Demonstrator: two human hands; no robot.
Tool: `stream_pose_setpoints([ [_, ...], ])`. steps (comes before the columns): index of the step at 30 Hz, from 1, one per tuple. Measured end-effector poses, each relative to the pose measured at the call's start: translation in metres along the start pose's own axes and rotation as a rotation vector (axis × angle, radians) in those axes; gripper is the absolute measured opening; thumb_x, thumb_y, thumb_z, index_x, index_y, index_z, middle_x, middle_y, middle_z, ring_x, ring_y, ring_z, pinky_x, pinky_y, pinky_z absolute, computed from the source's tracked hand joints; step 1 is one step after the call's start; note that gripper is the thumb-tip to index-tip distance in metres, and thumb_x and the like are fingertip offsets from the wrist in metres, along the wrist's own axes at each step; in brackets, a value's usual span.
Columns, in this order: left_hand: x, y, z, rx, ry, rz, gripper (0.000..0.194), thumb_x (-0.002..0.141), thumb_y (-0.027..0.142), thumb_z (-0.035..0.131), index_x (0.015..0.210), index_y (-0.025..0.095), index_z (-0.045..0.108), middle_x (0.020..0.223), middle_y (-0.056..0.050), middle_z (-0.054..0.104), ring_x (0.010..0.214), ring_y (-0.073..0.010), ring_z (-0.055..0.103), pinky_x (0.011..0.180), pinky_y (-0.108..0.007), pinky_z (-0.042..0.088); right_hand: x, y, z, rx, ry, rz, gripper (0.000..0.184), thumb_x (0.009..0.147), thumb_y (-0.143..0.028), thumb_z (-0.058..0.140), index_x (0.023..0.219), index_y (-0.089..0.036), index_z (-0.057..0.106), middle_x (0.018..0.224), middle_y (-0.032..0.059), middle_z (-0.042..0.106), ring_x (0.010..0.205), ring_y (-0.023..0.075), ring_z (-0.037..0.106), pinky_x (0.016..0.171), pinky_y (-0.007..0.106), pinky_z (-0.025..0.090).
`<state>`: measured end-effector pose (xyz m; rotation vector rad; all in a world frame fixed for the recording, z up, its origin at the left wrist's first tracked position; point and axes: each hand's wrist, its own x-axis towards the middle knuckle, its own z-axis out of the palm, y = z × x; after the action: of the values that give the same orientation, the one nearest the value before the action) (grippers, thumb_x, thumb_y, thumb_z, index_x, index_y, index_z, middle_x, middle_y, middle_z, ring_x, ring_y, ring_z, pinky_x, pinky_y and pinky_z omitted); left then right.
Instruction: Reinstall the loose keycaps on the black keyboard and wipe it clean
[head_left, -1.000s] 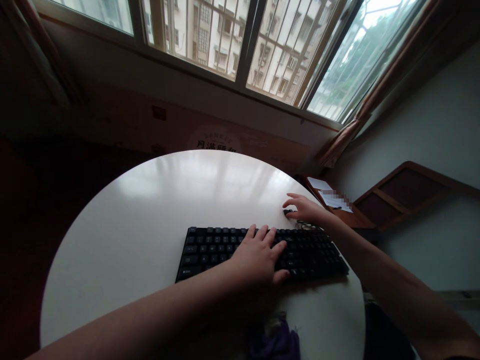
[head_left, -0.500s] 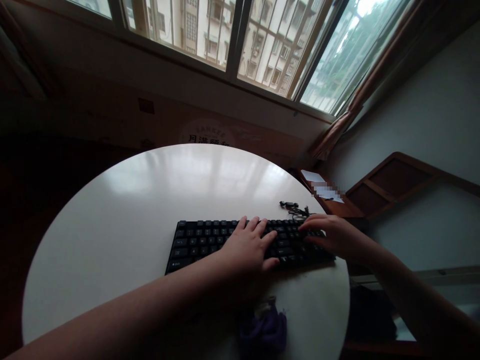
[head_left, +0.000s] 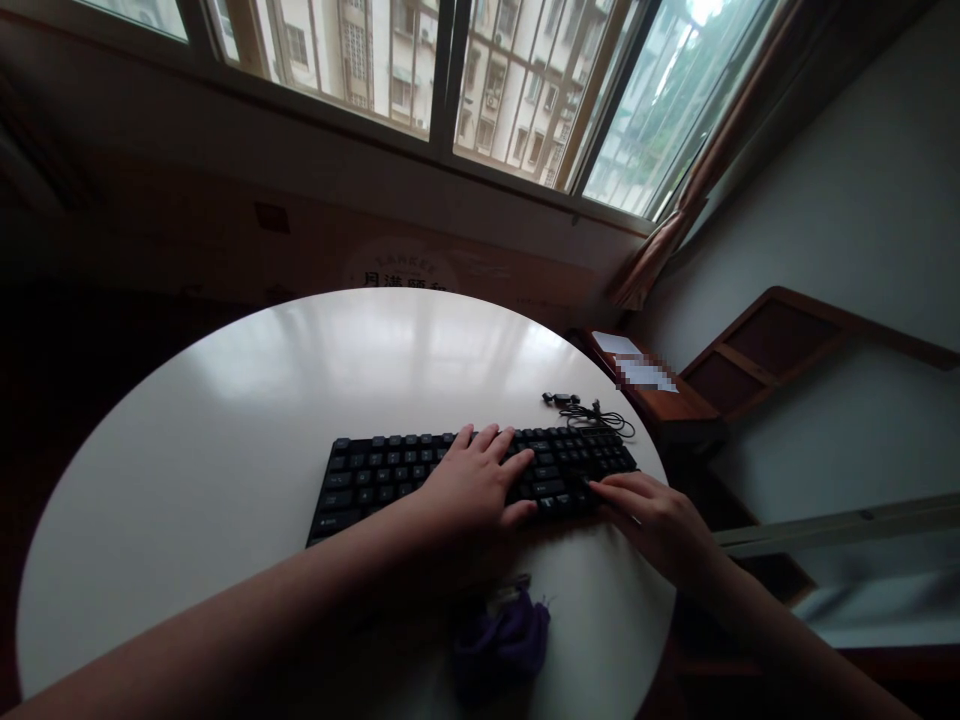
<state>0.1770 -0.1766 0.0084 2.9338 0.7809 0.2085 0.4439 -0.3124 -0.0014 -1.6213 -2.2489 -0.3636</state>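
The work on the long black plastic keyboard with dark keys (head_left: 375,478) looked under way rather than finished, since both hands were at it. A few small black pieces (head_left: 561,400) lay apart beyond its far right side, beside a coiled thin black cable (head_left: 600,418); whether they belonged to the keyboard, and how much was left, could not be told.

The keyboard lay flat on the glossy white round table (head_left: 225,470). The left hand (head_left: 474,487), palm down with its fingers spread, rested across its middle. The right hand (head_left: 660,512) was at its near right edge, thumb and fingers drawn together; whether they gripped anything was unclear. A crumpled purple cloth item (head_left: 501,640) lay nearer, apart from both hands.
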Motion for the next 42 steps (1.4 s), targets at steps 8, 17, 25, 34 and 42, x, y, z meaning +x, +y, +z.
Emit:
stream_pose_setpoints([
  [8, -0.0001, -0.0011, 0.0036, -0.029, 0.004, 0.007, 0.072, 0.094, 0.067, 0.043, 0.152, 0.024, 0.045, 0.161, -0.018, 0.034, 0.147, -0.0397, 0.031, 0.118, -0.06, 0.021, -0.0031, -0.0013, 0.0037, -0.035, 0.011, 0.016, 0.027, 0.097, -0.021, 0.057, 0.119, -0.019, 0.072, 0.109, 0.01, 0.075, 0.094, 0.0228, 0.073, 0.082, 0.036, 0.062],
  [17, -0.0011, -0.0012, 0.005, -0.041, 0.02, 0.02, 0.073, 0.095, 0.068, 0.039, 0.152, 0.023, 0.045, 0.161, -0.018, 0.035, 0.147, -0.0394, 0.03, 0.118, -0.059, 0.02, -0.0006, -0.0054, 0.0024, -0.03, 0.017, 0.015, 0.029, 0.098, -0.021, 0.054, 0.121, -0.023, 0.072, 0.111, 0.009, 0.076, 0.095, 0.0233, 0.074, 0.082, 0.036, 0.063],
  [25, -0.0016, -0.0017, 0.006, -0.052, 0.028, 0.027, 0.072, 0.095, 0.068, 0.039, 0.152, 0.024, 0.045, 0.161, -0.016, 0.036, 0.147, -0.0389, 0.03, 0.118, -0.058, 0.019, -0.0079, -0.008, 0.0043, -0.066, 0.044, 0.008, 0.03, 0.097, -0.018, 0.056, 0.123, -0.021, 0.072, 0.111, 0.0097, 0.077, 0.097, 0.0265, 0.073, 0.084, 0.043, 0.061],
  [34, -0.001, -0.0014, 0.0045, -0.058, 0.013, 0.026, 0.072, 0.095, 0.067, 0.04, 0.152, 0.024, 0.044, 0.161, -0.017, 0.036, 0.147, -0.0395, 0.03, 0.118, -0.059, 0.019, -0.0083, -0.0089, 0.009, -0.02, 0.082, 0.085, 0.026, 0.097, -0.021, 0.058, 0.118, -0.022, 0.074, 0.108, 0.0082, 0.078, 0.094, 0.0255, 0.074, 0.084, 0.042, 0.062],
  [42, -0.0012, -0.0016, 0.0053, -0.064, 0.02, 0.024, 0.072, 0.095, 0.068, 0.04, 0.152, 0.024, 0.045, 0.161, -0.016, 0.036, 0.147, -0.0393, 0.03, 0.118, -0.059, 0.018, -0.0096, -0.007, 0.0095, 0.104, 0.177, 0.072, 0.02, 0.093, -0.02, 0.065, 0.107, -0.025, 0.078, 0.101, 0.0065, 0.079, 0.091, 0.0239, 0.075, 0.081, 0.039, 0.063],
])
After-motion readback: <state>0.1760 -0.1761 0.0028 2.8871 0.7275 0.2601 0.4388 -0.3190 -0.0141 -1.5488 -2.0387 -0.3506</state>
